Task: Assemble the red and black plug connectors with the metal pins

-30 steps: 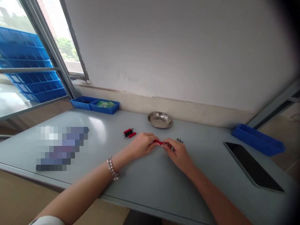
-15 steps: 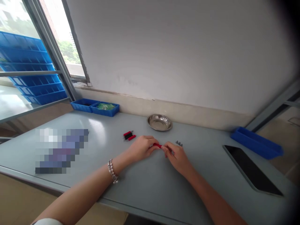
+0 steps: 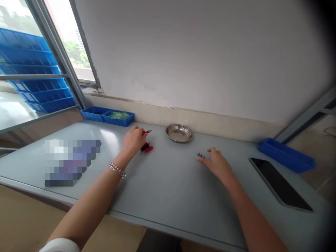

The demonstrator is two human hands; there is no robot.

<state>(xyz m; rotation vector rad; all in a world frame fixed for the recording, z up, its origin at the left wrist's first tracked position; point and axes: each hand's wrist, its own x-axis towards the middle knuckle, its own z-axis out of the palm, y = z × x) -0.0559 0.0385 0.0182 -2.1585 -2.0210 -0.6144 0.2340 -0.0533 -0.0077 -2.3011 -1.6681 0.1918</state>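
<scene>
My left hand (image 3: 134,140) is closed, its fingertips pinching a small red stick with a metal tip (image 3: 147,132), raised a little above the table. Just below that hand lie a black stick (image 3: 145,147) and another red stick (image 3: 149,149), partly covered by the fingers. On the right, my right hand (image 3: 217,163) is open, thumb and fingers apart around the near side of several small dark metal cone tips (image 3: 201,155). Its thumb is close to the cones; I cannot tell whether it touches them.
A round steel dish (image 3: 179,133) stands at the back. Two blue bins (image 3: 119,120) are at the back left, and a blue tray (image 3: 286,155) is at the right. A dark tablet or phone (image 3: 279,183) lies in front of that tray. Blue bins (image 3: 42,84) are stacked on the left shelf.
My hands were together at the middle on a red stick; now they are apart. The left has moved left to the pile with a red stick, the right has opened and moved right to the cones.
</scene>
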